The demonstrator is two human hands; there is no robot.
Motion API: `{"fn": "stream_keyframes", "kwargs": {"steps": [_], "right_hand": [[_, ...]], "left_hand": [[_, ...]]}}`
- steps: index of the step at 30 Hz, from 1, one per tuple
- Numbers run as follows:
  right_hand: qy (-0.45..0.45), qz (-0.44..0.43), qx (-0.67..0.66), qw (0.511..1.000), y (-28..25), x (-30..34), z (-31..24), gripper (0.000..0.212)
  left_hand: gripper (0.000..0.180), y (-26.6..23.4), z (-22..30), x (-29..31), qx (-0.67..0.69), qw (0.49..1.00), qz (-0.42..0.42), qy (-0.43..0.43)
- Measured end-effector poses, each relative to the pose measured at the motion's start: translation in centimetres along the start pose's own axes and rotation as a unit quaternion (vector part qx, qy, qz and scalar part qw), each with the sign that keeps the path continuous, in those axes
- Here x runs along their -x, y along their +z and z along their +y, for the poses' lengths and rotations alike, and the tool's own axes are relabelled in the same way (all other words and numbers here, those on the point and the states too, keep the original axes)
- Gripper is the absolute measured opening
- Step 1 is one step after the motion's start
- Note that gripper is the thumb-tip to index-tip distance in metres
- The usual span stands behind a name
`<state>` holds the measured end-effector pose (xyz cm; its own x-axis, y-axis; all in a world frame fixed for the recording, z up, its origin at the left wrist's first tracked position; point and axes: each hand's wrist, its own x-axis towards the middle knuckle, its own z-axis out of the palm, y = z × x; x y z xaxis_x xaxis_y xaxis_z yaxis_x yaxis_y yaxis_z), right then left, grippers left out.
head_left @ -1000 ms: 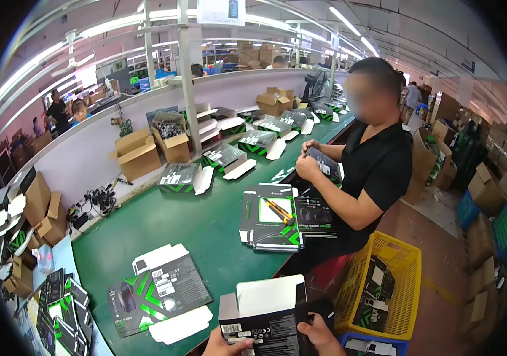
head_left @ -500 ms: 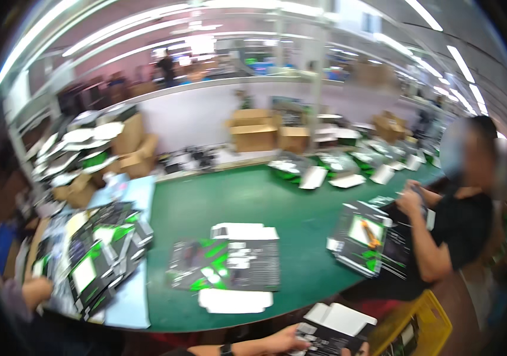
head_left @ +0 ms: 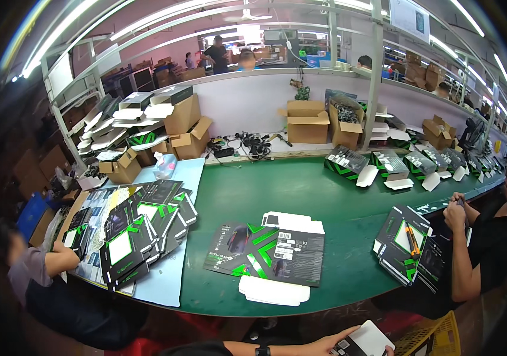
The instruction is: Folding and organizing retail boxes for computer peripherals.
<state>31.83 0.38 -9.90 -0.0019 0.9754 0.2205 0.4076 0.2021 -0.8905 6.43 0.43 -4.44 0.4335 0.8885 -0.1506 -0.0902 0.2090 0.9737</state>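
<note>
At the lower edge, below the table's front edge, I hold a black cardboard box with a white flap raised. My left hand, with a dark band on its wrist, grips the box's left side. My right hand shows only its fingertips at the box's right side; the rest is cut off by the frame. In front of me, on the green table, lies an unfolded black and green carton with white flaps.
Flat cartons are piled at left beside a person's arm. At right, an orange cutter lies on more cartons near another person's hands. Several boxes line the back. A yellow crate stands low right.
My view has turned left, so the table and cartons appear further right. The box in my hands sits lower and further right in view, with less of it showing. Both hands still hold it.
</note>
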Motion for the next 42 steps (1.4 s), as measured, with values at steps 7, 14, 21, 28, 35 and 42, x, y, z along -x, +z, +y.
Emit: {"fn": "stream_keyframes", "kwargs": {"steps": [7,14,21,28,35,42], "right_hand": [[0.118,0.085,0.132,0.981,1.2,3.5,2.1,0.039],[0.278,0.079,-0.090,0.953,2.9,4.7,2.9,0.036],[0.402,0.119,-0.278,0.865,3.2,3.9,5.3,0.041],[0.422,0.038,-0.333,0.843,2.2,4.1,7.4,0.038],[0.347,0.050,-0.297,0.888,0.9,3.0,4.9,0.032],[0.267,0.071,-0.200,0.940,1.6,2.7,3.4,0.030]], "left_hand": [[0.078,-0.1,-4.9,-0.8,-0.060,0.993,0.026,-0.099],[0.059,-0.9,-5.3,-1.8,-0.100,0.973,0.013,-0.206],[0.072,-0.9,-6.5,-1.9,-0.216,0.960,0.030,-0.176],[0.077,-1.9,-11.7,-3.0,-0.249,0.955,0.024,-0.161],[0.044,-2.0,-14.0,-4.7,-0.142,0.986,0.089,0.028],[0.047,-1.2,-14.3,-5.2,0.210,0.971,0.098,0.067]]}}
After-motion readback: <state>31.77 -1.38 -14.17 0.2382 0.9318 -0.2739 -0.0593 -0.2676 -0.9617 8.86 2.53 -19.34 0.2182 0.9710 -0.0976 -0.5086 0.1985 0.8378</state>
